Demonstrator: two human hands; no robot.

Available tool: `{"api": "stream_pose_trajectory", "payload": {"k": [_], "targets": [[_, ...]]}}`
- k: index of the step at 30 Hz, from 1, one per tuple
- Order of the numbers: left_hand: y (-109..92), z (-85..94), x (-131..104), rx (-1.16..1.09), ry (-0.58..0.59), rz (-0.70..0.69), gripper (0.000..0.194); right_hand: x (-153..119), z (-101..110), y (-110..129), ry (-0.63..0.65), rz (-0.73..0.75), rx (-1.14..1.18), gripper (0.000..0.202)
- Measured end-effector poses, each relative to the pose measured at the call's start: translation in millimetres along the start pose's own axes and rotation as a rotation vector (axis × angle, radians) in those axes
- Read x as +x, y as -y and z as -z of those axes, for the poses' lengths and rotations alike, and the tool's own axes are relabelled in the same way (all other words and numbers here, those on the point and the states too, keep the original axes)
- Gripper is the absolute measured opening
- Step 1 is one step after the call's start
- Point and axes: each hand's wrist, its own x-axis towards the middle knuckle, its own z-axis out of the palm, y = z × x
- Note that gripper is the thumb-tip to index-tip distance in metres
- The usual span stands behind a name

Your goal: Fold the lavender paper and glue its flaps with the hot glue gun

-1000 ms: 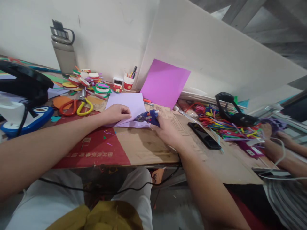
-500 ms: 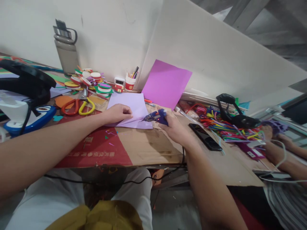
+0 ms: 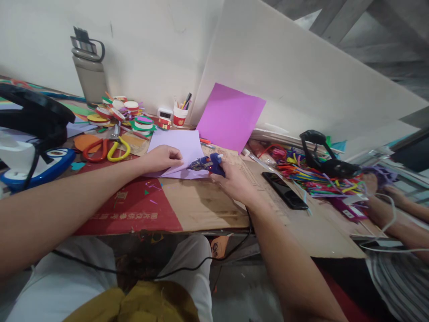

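Observation:
A lavender sheet of paper (image 3: 182, 141) lies in front of me, with a fold along its near part. My left hand (image 3: 164, 158) rests on the sheet's left side, fingers closed on the folded paper; the fingertips are partly hidden. In my right hand (image 3: 229, 176) is a blue hot glue gun (image 3: 216, 164), gripped by its handle. Its dark nozzle points left, close over the fold and a short way from my left fingers. A small red light shows on its body. From it a black cable (image 3: 197, 264) runs down over the table edge.
Orange-and-yellow-handled scissors (image 3: 115, 147), a blue tape dispenser (image 3: 60, 161) and a bottle (image 3: 90, 76) stand left. Behind are small paper drums (image 3: 144, 124), a pen cup (image 3: 180, 114) and purple paper (image 3: 231, 116). Rightward are a phone (image 3: 284, 190), pipe cleaners (image 3: 301, 174) and another person's arm (image 3: 392, 219).
My right hand has moved the glue gun a little to the left along the fold, nearer my left fingers. The left hand keeps its place on the paper.

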Motion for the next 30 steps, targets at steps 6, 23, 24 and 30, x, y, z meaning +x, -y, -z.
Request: {"api": "stream_pose_trajectory", "payload": {"k": [6,23,24,30], "targets": [[-2.8,0.7,-0.8,0.010,0.000,0.008,0.027,-2.6,9.3,-2.2,0.022,0.018,-0.040,0.025],[-0.6,0.3,-0.8,0.013,0.004,0.004,0.029,-3.3,8.5,-0.6,0.040,-0.005,-0.006,0.028],[-1.7,-0.1,-1.4,0.014,-0.001,0.002,0.028,-3.8,11.6,-3.8,0.047,-0.014,-0.010,0.026],[-5.5,-4.4,-3.7,0.052,-0.053,-0.083,0.026,-3.9,22.4,-19.1,-0.004,-0.038,-0.079,0.021]]}}
